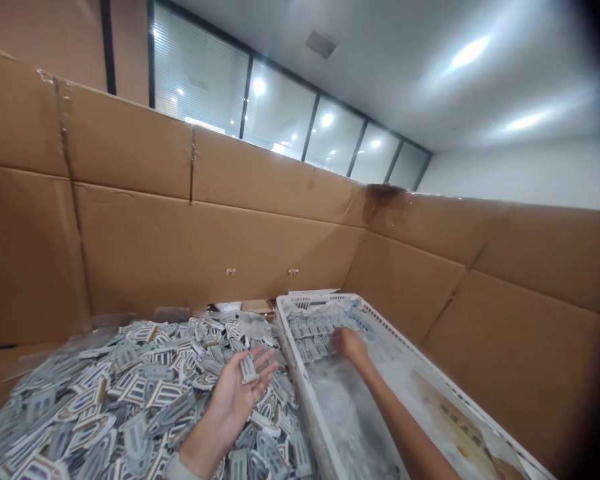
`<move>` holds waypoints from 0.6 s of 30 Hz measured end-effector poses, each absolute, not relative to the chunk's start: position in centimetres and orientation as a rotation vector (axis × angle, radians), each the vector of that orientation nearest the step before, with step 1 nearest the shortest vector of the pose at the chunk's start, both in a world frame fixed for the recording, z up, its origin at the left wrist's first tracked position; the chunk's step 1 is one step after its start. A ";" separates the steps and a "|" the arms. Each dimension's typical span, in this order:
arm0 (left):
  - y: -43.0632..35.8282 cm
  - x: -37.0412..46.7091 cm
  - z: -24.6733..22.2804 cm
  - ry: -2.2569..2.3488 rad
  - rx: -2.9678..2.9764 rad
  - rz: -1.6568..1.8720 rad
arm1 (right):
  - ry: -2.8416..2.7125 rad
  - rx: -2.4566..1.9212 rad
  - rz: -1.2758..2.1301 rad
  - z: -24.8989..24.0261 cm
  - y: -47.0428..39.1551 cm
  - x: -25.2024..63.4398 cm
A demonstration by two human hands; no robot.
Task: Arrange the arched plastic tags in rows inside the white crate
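Observation:
My left hand (243, 383) is palm up above a large pile of grey and white flat pieces (150, 393), with one grey piece (249, 368) lying across its spread fingers. To the right, my right hand (349, 343) reaches into a white plastic crate (300, 387), its fingers bent at the end of rows of similar grey pieces (313, 327). Blur and the angle hide the fingertips and anything between them. Clear plastic film (350, 407) lines the crate below the rows.
Tall cardboard walls (220, 247) stand behind the pile and along the right (525, 327). Plastic sheeting (75, 340) lies at the pile's back left edge. Two small pieces (293, 272) are attached to the back cardboard. Brown and yellow material shows at the crate's lower right.

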State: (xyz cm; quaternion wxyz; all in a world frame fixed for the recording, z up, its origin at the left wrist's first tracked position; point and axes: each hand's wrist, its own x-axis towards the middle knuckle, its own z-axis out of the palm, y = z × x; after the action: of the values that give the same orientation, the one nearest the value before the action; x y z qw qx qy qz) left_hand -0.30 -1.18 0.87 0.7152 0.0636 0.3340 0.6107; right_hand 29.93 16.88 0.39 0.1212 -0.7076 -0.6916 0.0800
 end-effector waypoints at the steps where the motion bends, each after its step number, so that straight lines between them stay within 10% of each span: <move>1: -1.2 -0.3 0.9 0.737 0.137 1.349 | -2.031 -2.014 0.199 1.4 16.7 29.1; 18: -1.1 0.3 1.7 0.615 0.100 1.388 | -2.567 -1.060 0.230 5.2 3.6 13.4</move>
State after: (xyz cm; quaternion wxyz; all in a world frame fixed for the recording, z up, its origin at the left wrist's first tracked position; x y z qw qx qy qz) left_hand 0.27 -1.15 1.73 0.7244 0.0455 0.2786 0.6289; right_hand 13.39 3.59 5.17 0.1763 -0.3744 -0.9067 0.0812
